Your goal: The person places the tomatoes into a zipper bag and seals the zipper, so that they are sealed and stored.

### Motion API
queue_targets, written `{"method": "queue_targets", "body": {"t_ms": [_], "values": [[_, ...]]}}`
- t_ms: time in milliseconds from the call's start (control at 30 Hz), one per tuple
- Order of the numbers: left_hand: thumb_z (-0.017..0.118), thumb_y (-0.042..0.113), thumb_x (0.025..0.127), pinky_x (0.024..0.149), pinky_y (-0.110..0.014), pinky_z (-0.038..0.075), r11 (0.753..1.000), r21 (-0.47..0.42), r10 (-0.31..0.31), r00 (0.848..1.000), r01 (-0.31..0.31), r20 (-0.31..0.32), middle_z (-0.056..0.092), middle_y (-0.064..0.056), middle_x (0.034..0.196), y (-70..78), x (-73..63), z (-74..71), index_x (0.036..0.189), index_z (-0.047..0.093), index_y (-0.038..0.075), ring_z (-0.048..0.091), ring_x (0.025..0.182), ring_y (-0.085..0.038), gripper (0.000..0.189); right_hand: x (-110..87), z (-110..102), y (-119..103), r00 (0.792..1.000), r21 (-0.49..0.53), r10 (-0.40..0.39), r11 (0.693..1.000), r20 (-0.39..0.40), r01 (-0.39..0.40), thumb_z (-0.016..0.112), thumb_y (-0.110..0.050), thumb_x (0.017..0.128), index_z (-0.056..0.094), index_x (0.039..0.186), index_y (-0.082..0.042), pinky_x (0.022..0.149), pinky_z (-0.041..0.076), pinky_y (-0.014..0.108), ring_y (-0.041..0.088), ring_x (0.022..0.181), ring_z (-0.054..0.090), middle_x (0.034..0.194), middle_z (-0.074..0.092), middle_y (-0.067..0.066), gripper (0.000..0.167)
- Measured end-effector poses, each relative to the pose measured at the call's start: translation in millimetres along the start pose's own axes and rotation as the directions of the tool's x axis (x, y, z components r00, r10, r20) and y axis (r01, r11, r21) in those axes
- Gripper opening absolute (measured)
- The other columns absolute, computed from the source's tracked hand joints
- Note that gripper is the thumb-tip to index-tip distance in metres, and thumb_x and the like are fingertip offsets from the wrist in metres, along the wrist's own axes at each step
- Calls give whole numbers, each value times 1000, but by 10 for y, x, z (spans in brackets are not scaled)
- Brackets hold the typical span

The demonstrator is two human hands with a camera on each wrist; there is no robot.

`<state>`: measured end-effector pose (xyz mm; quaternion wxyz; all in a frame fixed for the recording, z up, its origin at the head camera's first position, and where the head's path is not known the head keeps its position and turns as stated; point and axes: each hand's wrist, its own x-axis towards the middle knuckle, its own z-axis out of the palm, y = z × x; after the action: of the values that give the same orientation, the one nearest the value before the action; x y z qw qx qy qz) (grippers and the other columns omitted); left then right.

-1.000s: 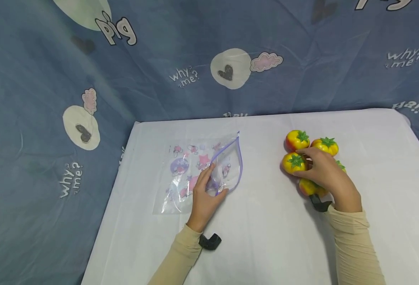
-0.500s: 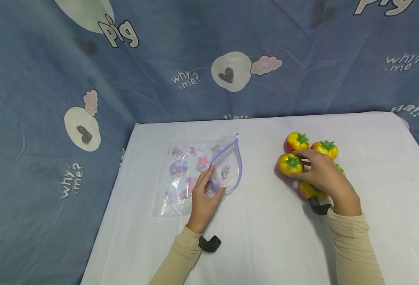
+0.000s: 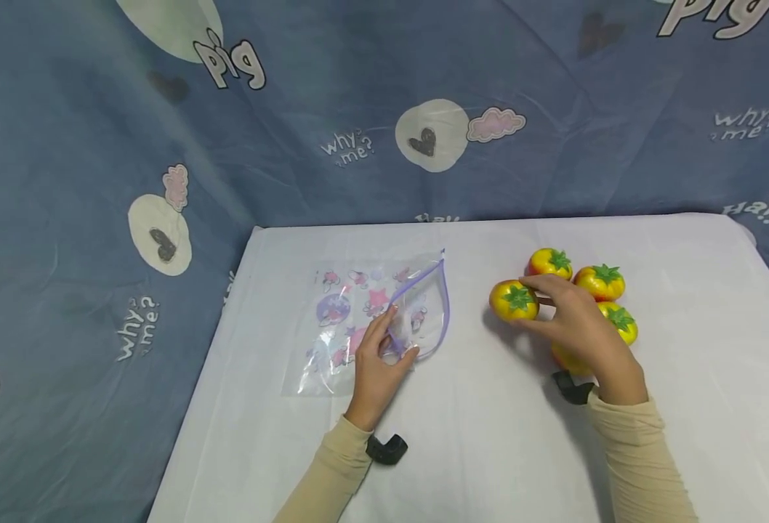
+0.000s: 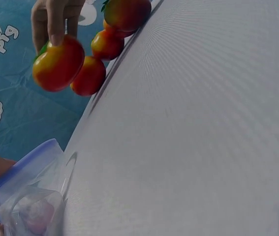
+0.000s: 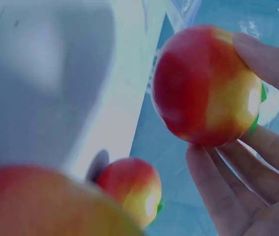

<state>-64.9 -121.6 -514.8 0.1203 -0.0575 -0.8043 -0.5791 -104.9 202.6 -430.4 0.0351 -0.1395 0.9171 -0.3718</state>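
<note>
My right hand (image 3: 577, 327) holds a yellow-red toy tomato (image 3: 512, 299) with a green star-shaped top, lifted off the table. In the right wrist view the thumb and fingers grip this tomato (image 5: 203, 88) from opposite sides. My left hand (image 3: 376, 374) holds a clear zip bag (image 3: 332, 349) with pink and purple prints, its fingers and thumb at the purple-edged mouth. That mouth gapes toward the right. In the left wrist view the bag's blue-purple edge (image 4: 26, 164) stands up beside the hand.
Several similar tomatoes cluster behind and beneath the right hand: one at the back left (image 3: 548, 263), one at the back right (image 3: 600, 283), another (image 3: 620, 322) and a partly covered one (image 3: 569, 359). A white cloth (image 3: 476, 436) covers the table; a printed blue curtain (image 3: 358, 65) hangs behind.
My right hand has lifted the tomato out of the cluster and carried it left toward the bag. The left hand and the bag have stayed nearly still.
</note>
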Motion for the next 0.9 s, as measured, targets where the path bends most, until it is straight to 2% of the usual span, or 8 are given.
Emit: {"method": "queue_targets", "body": {"t_ms": [267, 533, 900], "values": [[87, 3, 79, 115, -37, 50, 1000, 21, -6, 1000, 6, 1, 58, -8, 147, -22, -8, 1, 151, 53, 18, 55, 138, -27, 81, 71, 168, -47, 1000, 8, -23, 1000, -9, 23, 85, -28, 87, 60, 142, -9, 104, 55, 58, 37, 117, 67, 140, 63, 11, 63], [88, 2, 78, 114, -36, 50, 1000, 20, -5, 1000, 5, 1, 59, -9, 145, 5, -3, 6, 151, 54, 17, 56, 137, -27, 82, 269, 332, -66, 988, -28, -148, 989, -42, 146, 89, -14, 80, 62, 137, -1, 95, 61, 54, 35, 107, 69, 131, 67, 20, 64], [87, 2, 79, 114, -36, 50, 999, 46, -16, 1000, 15, 13, 58, -10, 145, 38, -18, 6, 151, 53, 16, 56, 137, -28, 81, 391, 522, -151, 990, 11, -143, 990, -14, 143, 88, -13, 82, 62, 138, -2, 99, 60, 53, 35, 110, 68, 133, 66, 20, 63]]}}
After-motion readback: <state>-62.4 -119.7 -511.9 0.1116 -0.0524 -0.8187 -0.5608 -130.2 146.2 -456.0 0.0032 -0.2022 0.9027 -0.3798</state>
